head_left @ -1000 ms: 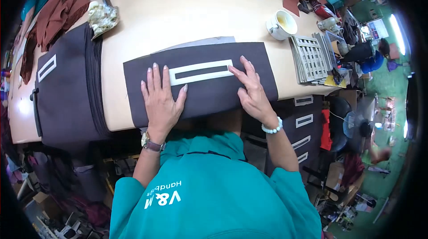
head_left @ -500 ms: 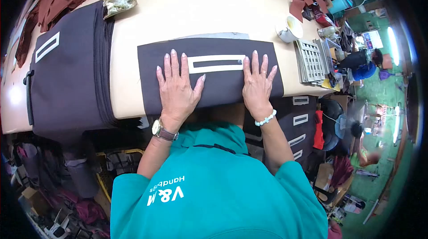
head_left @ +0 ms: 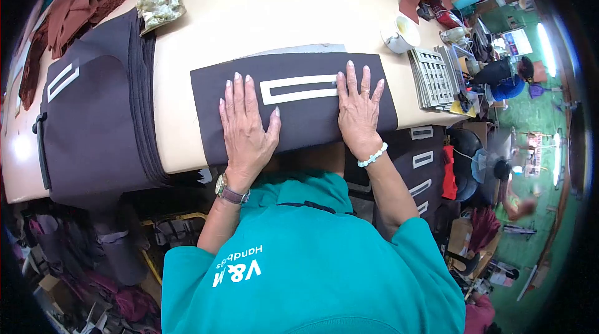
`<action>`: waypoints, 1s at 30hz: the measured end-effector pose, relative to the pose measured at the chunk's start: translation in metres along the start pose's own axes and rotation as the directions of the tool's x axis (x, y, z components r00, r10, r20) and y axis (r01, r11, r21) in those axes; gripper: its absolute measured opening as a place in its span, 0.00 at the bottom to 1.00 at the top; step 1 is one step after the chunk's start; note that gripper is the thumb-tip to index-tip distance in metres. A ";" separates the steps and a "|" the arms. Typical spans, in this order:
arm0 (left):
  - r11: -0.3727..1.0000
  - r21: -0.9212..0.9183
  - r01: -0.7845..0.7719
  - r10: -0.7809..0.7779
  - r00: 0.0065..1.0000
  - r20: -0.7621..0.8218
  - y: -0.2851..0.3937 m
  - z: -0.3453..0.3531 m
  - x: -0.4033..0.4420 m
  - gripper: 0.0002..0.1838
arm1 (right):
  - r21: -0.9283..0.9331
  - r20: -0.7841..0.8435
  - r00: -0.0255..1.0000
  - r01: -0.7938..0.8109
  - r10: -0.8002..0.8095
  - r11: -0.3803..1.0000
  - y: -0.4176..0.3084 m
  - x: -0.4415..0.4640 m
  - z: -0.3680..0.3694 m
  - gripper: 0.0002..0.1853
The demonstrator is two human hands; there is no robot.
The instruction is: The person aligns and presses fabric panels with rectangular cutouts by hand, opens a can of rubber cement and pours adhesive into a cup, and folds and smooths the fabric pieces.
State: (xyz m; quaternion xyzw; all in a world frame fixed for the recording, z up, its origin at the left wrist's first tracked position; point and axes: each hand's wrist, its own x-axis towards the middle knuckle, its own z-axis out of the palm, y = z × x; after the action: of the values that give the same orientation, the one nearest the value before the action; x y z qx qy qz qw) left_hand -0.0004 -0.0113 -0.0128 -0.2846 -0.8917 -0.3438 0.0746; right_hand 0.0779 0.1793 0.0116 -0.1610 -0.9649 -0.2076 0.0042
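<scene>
Flat on the dark fabric panel (head_left: 306, 125), my left hand (head_left: 244, 128) rests with its fingers stretched, left of the white rectangular frame (head_left: 293, 95). My right hand (head_left: 360, 106) also lies spread on the panel, its fingertips at the frame's right end and partly covering it. Neither hand grips anything. The panel lies at the table's front edge, with a grey sheet (head_left: 324, 49) showing behind its far edge.
A stack of dark panels (head_left: 93, 128) lies left. Behind it are a glue-crusted brush (head_left: 159, 6) and brown scraps (head_left: 90, 6). At right stand a white cup (head_left: 399, 36) and grey lattice pieces (head_left: 432, 78). More framed panels (head_left: 423, 172) hang below right.
My right hand has turned from a partly curled pose to lying flat and spread on the panel. My left hand stays flat. The camera view has shifted slightly.
</scene>
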 end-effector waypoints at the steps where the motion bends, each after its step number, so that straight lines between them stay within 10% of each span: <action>1: 1.000 -0.009 -0.001 0.001 1.000 -0.004 0.000 -0.001 -0.001 0.38 | -0.009 0.010 1.000 0.002 -0.002 1.000 -0.001 0.000 -0.002 0.26; 14: 0.996 0.080 -0.027 0.024 0.999 0.044 0.003 -0.002 0.000 0.40 | 0.293 -0.086 0.993 0.102 -0.080 0.951 -0.035 0.005 -0.011 0.27; 19: 0.993 0.113 -0.041 0.034 0.997 0.066 0.006 -0.003 0.003 0.43 | 0.843 -0.046 0.996 0.080 -0.077 0.532 0.029 0.036 -0.007 0.27; 22: 0.992 0.119 -0.031 0.022 0.997 0.077 0.007 -0.005 0.003 0.42 | 0.625 -0.270 0.928 -0.033 0.255 0.780 0.101 0.062 0.008 0.23; 26: 0.991 0.129 -0.022 0.011 0.997 0.083 0.009 -0.005 0.003 0.41 | 0.372 0.053 0.929 -0.358 0.365 0.857 0.171 0.092 0.004 0.27; 30: 0.993 0.117 -0.001 -0.010 0.996 0.092 0.012 -0.008 0.005 0.40 | 0.219 0.317 0.922 -0.299 0.222 0.929 0.192 0.124 0.010 0.46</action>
State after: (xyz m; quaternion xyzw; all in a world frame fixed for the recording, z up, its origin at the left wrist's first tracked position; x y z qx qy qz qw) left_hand 0.0020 -0.0070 0.0011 -0.2935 -0.9134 -0.2778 0.0489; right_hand 0.0207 0.3875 0.0886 -0.3155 -0.9437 -0.0494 -0.0865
